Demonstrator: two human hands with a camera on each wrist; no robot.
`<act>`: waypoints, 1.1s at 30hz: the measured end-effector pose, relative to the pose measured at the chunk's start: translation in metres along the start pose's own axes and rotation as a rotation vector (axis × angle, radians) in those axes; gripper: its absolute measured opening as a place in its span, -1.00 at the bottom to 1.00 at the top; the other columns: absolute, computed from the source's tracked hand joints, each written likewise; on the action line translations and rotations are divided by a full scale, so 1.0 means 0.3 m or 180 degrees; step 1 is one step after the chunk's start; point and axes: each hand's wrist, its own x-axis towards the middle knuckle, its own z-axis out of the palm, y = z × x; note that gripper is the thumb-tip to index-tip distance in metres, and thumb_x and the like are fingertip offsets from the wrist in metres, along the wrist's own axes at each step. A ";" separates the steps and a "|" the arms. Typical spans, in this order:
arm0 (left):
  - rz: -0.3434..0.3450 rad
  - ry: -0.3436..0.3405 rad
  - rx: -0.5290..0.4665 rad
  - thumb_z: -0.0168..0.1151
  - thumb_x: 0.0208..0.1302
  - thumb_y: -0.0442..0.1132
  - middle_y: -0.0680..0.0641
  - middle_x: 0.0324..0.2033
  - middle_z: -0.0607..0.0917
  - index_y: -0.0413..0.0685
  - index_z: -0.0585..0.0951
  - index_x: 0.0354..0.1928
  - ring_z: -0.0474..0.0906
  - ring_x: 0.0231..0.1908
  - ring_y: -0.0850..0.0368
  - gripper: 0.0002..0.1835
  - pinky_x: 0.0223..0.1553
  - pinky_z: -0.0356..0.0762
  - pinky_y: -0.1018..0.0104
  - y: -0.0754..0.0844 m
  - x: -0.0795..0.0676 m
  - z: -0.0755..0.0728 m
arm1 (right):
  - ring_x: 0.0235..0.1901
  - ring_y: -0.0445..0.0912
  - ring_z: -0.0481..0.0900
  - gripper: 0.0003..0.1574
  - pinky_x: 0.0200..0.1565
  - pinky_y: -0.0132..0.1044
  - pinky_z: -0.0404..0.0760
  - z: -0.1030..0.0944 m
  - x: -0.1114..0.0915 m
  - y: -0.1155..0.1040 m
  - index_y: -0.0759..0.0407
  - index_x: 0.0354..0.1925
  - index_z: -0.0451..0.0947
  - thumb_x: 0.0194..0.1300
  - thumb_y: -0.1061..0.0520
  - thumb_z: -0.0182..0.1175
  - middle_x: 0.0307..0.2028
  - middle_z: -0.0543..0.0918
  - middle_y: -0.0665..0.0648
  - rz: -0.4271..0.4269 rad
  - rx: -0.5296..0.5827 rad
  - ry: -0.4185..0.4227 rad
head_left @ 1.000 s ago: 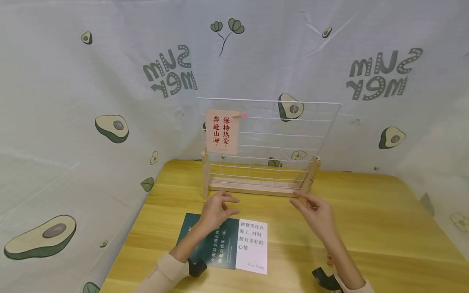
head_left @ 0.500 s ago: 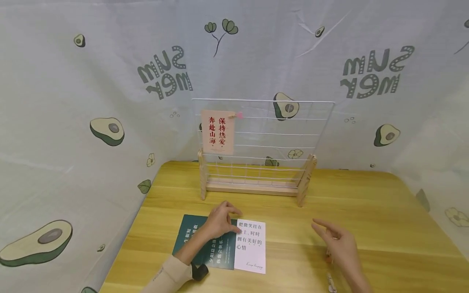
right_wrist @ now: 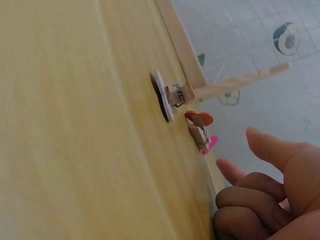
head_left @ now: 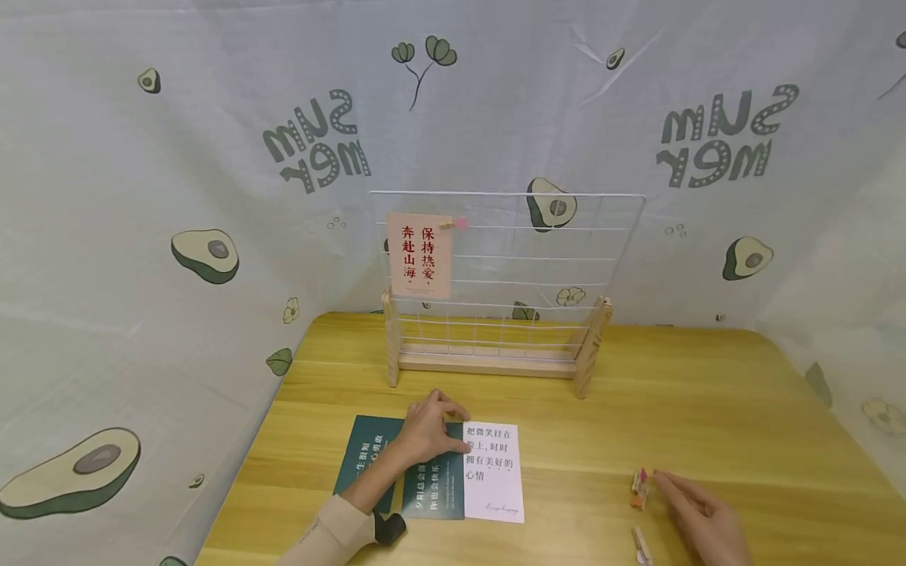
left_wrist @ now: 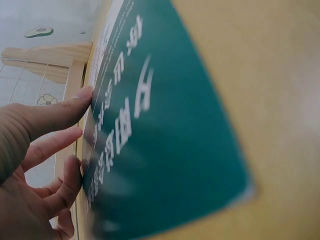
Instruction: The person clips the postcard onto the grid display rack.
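My left hand [head_left: 428, 431] lies over a dark green card [head_left: 368, 444], another green card [head_left: 442, 499] and a white card [head_left: 494, 479], all printed with Chinese characters. In the left wrist view, thumb and index fingertips reach the card's edge, with a gap between them. At the right, my right hand [head_left: 708, 523] holds nothing; thumb and index finger stretch out, the other fingers curl. Right at its fingertips are small wooden clothespins [head_left: 639, 489] with pink and orange hearts. Nearer lies a clothespin [right_wrist: 175, 95] bearing a white decoration.
Behind the hands stands a white wire grid rack [head_left: 538, 259] on a wooden base [head_left: 488, 363]. A pink card [head_left: 419, 255] hangs there from a pink-hearted clothespin [head_left: 453, 224]. A curtain with avocado prints [head_left: 552, 204] closes off the table's back.
My right hand has moved from the rack's right end, right and nearer, to the clothespins. My left hand has come back onto the cards; the white and green cards have shifted slightly right.
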 end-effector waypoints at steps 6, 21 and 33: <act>-0.0021 0.0067 0.0144 0.74 -0.11 -0.08 0.01 -0.18 0.60 0.05 0.79 -0.14 0.48 -0.26 0.19 -0.56 -0.10 0.12 0.21 0.029 0.012 0.006 | -0.27 -0.19 0.61 -0.17 -0.01 -0.11 0.67 0.004 -0.010 -0.015 0.09 0.28 0.61 0.39 -0.47 0.17 -0.13 0.80 -0.07 -0.0005 -0.0259 0.0107; 0.0032 -0.0043 0.0237 0.72 -0.09 -0.04 0.04 -0.19 0.63 0.01 0.74 -0.14 0.44 -0.23 0.25 -0.54 -0.08 0.15 0.26 0.079 0.057 0.051 | -0.54 -0.19 0.31 -0.29 -0.44 -0.33 0.32 0.053 -0.003 -0.071 0.22 0.15 0.69 0.34 -0.30 0.35 -0.58 0.45 -0.07 -0.0397 -0.0645 0.0328; -0.0034 -0.0181 0.0307 0.78 -0.23 0.03 0.06 -0.16 0.60 0.07 0.69 -0.15 0.48 -0.18 0.23 -0.44 -0.05 0.15 0.23 0.085 0.053 0.062 | -0.48 -0.20 0.37 -0.31 -0.37 -0.38 0.38 0.037 0.008 -0.068 0.24 0.17 0.64 0.40 -0.27 0.30 -0.53 0.52 -0.04 -0.0399 -0.0589 0.0076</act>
